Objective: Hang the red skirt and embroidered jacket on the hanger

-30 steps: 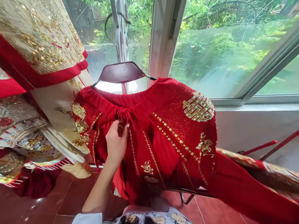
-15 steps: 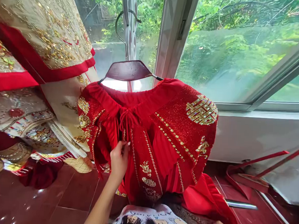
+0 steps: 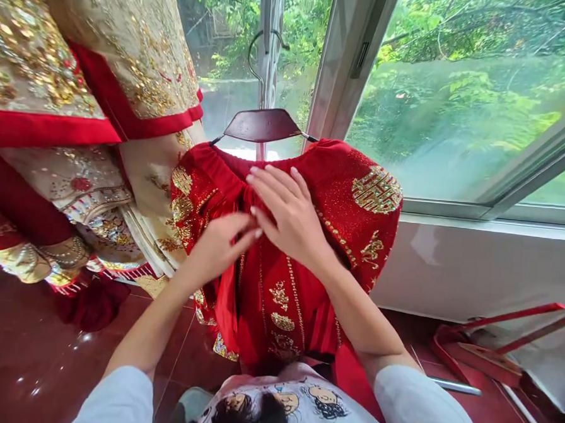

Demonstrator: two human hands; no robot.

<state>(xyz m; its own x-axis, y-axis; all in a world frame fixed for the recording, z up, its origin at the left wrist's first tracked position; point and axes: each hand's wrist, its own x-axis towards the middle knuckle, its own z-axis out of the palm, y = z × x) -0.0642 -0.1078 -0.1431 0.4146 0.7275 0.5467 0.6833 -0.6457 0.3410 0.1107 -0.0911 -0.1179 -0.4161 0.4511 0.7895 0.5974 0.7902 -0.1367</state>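
A red beaded cape-style garment (image 3: 371, 229) with gold characters hangs in front of me on a dark hanger (image 3: 263, 125). My right hand (image 3: 289, 215) lies over the front of its neckline, fingers stretched out and palm toward the fabric. Just below and to the left, my left hand (image 3: 221, 243) is at the front neck opening, thumb and fingers curved toward each other. Its fingertips are partly behind my right thumb and slightly blurred, so what they pinch is hidden. The neck tie is covered by my hands.
Cream and gold embroidered garments (image 3: 143, 59) with red trim hang close on the left. Behind the hanger are a metal pole (image 3: 269, 65) and sliding windows (image 3: 457, 132). A red dustpan (image 3: 487, 358) stands on the dark red tiled floor (image 3: 161, 356) at the right.
My right hand has come up from the lower right onto the neckline. My left hand has risen from the front panel to the neck opening. The view has shifted slightly left.
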